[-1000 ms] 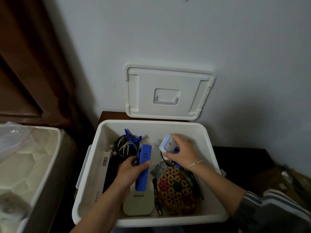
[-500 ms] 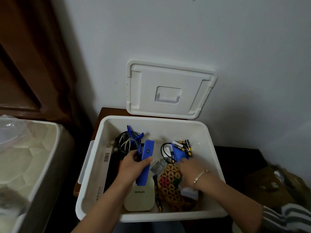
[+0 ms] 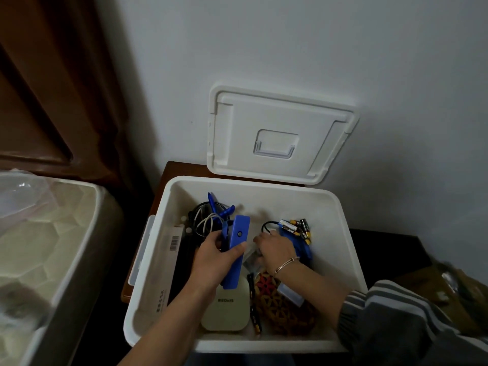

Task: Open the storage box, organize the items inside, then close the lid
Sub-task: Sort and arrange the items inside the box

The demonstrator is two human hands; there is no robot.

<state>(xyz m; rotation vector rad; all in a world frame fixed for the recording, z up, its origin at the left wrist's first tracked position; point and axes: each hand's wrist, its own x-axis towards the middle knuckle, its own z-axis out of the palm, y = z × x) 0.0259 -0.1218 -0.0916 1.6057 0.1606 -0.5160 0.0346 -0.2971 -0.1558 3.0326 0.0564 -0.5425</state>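
White wall (image 3: 290, 48) behind supports the lid (image 3: 277, 122), which leans upright against it. Below, the open storage box (image 3: 340, 233) sits on a brown desk (image 3: 179, 170). In its middle the left hand (image 3: 214, 260) grips a long blue device (image 3: 237, 249). The right hand (image 3: 277, 250) reaches down beside the batteries (image 3: 297, 228); I cannot tell its grasp. Best, I think, is to lay the device flat along one wall.

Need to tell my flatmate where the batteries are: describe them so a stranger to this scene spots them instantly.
Find the open white storage box in front of its lid propped against the wall. In its far right part, beyond the right hand, lie the batteries: a heap of short black-and-yellow cylinders, unlike the blue item beside them.
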